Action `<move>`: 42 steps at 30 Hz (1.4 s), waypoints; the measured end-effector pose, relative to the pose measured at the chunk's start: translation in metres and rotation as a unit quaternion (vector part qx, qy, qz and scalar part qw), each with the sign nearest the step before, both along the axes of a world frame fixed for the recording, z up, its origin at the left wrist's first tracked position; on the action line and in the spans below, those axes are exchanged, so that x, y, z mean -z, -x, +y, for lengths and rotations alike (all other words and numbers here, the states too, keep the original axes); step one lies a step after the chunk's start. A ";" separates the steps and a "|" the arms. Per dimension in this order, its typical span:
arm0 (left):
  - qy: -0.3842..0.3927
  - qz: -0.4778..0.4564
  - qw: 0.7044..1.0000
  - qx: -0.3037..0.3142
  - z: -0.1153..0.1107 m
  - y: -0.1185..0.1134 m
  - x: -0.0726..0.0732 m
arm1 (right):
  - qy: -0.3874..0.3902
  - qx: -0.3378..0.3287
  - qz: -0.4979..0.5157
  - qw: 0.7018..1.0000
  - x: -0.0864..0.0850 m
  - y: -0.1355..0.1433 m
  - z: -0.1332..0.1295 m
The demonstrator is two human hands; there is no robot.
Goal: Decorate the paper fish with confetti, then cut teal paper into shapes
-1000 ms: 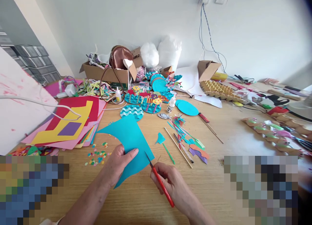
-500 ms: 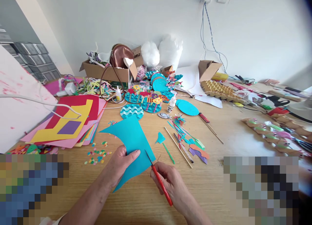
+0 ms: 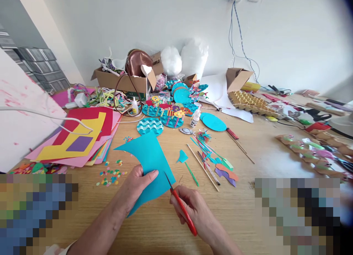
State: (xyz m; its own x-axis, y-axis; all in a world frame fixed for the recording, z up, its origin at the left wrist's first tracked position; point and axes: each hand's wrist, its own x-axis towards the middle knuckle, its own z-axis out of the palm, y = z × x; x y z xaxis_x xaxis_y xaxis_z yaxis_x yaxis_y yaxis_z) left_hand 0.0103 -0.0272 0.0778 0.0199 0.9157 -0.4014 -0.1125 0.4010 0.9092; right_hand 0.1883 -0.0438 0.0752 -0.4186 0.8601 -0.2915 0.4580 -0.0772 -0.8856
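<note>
A sheet of blue paper (image 3: 154, 155) with curved cut edges is pinched in my left hand (image 3: 142, 183), the thumb flat on top. My right hand (image 3: 190, 203) is wrapped round the red handles of a pair of scissors (image 3: 183, 211). The dark blade lies over the paper's right edge, pointing up and left; the other blade is hidden beneath. Just right of the sheet lies a small blue paper scrap (image 3: 182, 156) by a green stick (image 3: 191, 174). To the left, round confetti dots (image 3: 111, 176) are scattered on the table.
A stack of coloured paper (image 3: 79, 137) lies at the left. Decorated blue discs (image 3: 150, 126), a glue bottle (image 3: 195, 117) and plain blue ovals (image 3: 213, 121) sit farther back. Thin sticks (image 3: 202, 167) and a brush are on the right. A cardboard box (image 3: 125, 80) stands by the wall.
Both hands, the paper and the scissors hold nearly the same pose. The scissor handles have tipped very slightly down and right. The whole view has shifted a little.
</note>
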 end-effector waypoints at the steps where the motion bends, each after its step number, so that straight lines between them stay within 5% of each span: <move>1: -0.007 0.004 1.000 0.001 0.000 0.001 0.000 | 0.012 -0.006 -0.002 1.000 0.000 -0.002 -0.001; 8: -0.031 0.071 0.995 -0.060 0.003 0.005 -0.006 | 0.048 -0.011 0.013 0.999 -0.013 -0.026 -0.013; 13: -0.037 0.079 0.996 -0.022 0.003 0.003 -0.005 | 0.057 -0.010 0.064 0.996 -0.023 -0.020 -0.011; 22: -0.007 -0.024 0.999 -0.021 -0.003 0.000 -0.008 | 0.098 -0.015 0.090 0.991 -0.009 -0.008 0.000; 33: -0.011 0.021 1.000 0.015 -0.004 -0.005 -0.006 | 0.092 0.006 0.093 0.991 -0.008 0.000 0.002; 42: 0.003 -0.027 1.000 0.014 -0.002 -0.006 -0.003 | 0.046 0.008 0.064 0.997 -0.002 0.000 0.002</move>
State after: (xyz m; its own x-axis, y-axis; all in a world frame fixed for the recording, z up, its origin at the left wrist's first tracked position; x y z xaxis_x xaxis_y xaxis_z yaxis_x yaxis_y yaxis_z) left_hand 0.0164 -0.0294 0.0808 0.0670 0.9121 -0.4045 -0.1509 0.4100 0.8995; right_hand 0.1883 -0.0415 0.0775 -0.4444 0.8390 -0.3139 0.3401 -0.1661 -0.9256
